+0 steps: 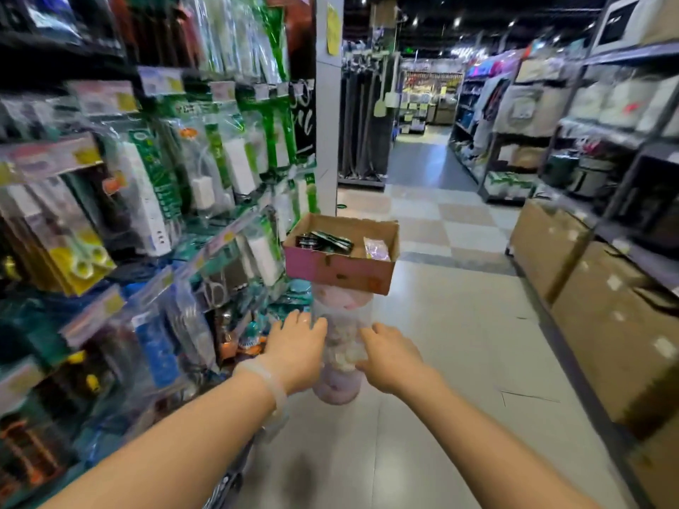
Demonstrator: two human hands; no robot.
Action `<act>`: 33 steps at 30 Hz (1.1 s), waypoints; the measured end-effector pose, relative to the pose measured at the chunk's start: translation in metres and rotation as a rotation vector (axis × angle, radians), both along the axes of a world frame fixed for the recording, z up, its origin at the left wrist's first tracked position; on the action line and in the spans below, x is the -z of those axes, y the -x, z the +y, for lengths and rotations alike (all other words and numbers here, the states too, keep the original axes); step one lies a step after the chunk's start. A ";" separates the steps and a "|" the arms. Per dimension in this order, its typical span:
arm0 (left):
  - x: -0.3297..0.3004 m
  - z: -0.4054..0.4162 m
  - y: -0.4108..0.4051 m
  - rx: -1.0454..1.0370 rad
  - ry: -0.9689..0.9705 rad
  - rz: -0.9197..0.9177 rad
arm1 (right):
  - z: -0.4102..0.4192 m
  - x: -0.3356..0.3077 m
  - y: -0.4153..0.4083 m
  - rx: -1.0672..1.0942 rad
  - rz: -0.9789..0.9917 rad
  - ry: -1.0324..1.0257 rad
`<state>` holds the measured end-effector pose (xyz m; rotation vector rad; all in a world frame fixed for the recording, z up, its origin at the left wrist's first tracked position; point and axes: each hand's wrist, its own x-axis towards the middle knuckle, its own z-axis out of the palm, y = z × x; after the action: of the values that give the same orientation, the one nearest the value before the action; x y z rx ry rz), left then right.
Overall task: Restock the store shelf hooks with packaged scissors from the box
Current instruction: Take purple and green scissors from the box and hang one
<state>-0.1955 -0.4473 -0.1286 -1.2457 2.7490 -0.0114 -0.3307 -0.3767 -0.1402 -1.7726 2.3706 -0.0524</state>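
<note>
- My left hand (295, 343) and my right hand (389, 356) were both low in the centre of the frame, one on each side of a tall clear plastic container (340, 347) that stood on the floor.
- The left fingers were curled around the left wall of the container. The right fingers seemed to curl on its right wall too, but the picture was blurred there, so I could not be fully sure how firm this grip was.
- On top of the container, a little above the centre, rested the cardboard box (341, 268), open and with a pink front side.
- Inside the box lay dark flat packages (325, 241) on the left; I judged these to be the packaged scissors, though they were too small to read. A pale small bag (376, 249) lay on the right.
- The shelf hooks (154, 200) filled the left of the frame with hanging goods; a pack of yellow-handled scissors (82, 257) hung at the middle left.
- My judgement: I was moving or steadying this stand to bring the box near to the hooks.
- To do it well, I should keep both hands at equal height and push slowly, because the box only rested on top and could slide off.
- The container should stay upright and end close beside the scissors hooks.
</note>
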 end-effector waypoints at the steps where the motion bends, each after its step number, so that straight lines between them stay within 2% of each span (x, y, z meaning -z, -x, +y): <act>1: 0.005 -0.014 0.014 0.008 -0.002 -0.004 | -0.011 0.004 0.013 0.007 0.011 -0.009; 5: 0.018 -0.081 0.072 0.021 0.004 0.023 | -0.073 0.012 0.070 0.036 0.056 -0.020; 14: 0.005 -0.254 0.199 0.021 -0.029 0.068 | -0.237 0.008 0.190 0.071 0.018 -0.034; 19: 0.033 -0.317 0.254 0.000 -0.155 0.025 | -0.314 0.030 0.255 0.091 -0.044 -0.058; 25: 0.072 -0.390 0.326 -0.144 -0.394 0.144 | -0.414 0.081 0.333 0.173 -0.251 -0.132; 28: 0.083 -0.412 0.365 -0.175 -0.481 0.145 | -0.450 0.102 0.364 0.261 -0.372 -0.188; 33: 0.116 -0.446 0.413 -0.218 -0.670 0.277 | -0.488 0.131 0.392 0.312 -0.497 -0.267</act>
<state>-0.6086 -0.8932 -0.2442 -1.3842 2.4389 1.0716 -0.7228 -0.8642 -0.2709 -1.1028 2.1384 -0.1846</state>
